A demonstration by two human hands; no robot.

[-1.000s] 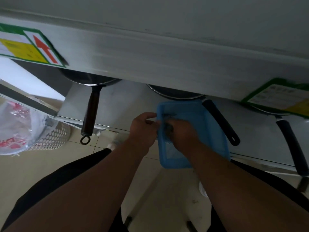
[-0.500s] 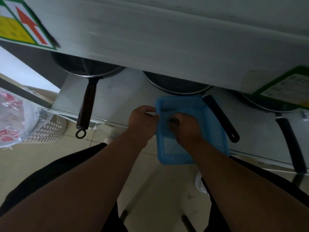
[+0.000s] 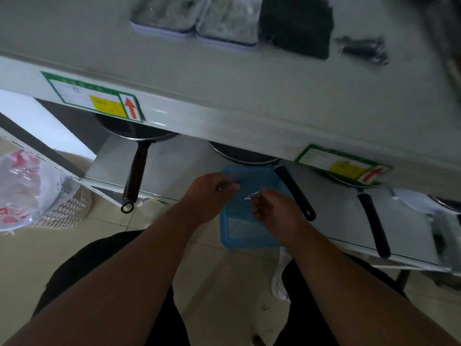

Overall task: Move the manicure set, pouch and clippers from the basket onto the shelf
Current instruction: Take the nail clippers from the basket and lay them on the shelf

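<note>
A blue plastic basket [image 3: 249, 236] sits on the lower shelf, jutting over its front edge. My right hand [image 3: 277, 213] hovers above it, pinching small shiny clippers [image 3: 252, 196] at the fingertips. My left hand [image 3: 212, 193] is beside the basket's left rim, fingers curled; a small glint shows between them, and I cannot tell what it is. On the upper shelf [image 3: 224, 78] lie an open two-tray manicure set [image 3: 197, 18], a black pouch [image 3: 296, 26] and several dark clippers [image 3: 361, 49], all blurred.
Three frying pans rest on the lower shelf, handles [image 3: 136, 176] [image 3: 294, 193] [image 3: 373, 221] pointing toward me beside the basket. Green price labels [image 3: 94, 98] are stuck to the shelf's front edge. A white mesh bin [image 3: 72, 208] and a plastic bag [image 3: 17, 193] stand at left.
The view has tilted up, bringing the upper shelf top into sight. My right hand has risen out of the basket holding the clippers. My left hand has come off the basket's rim.
</note>
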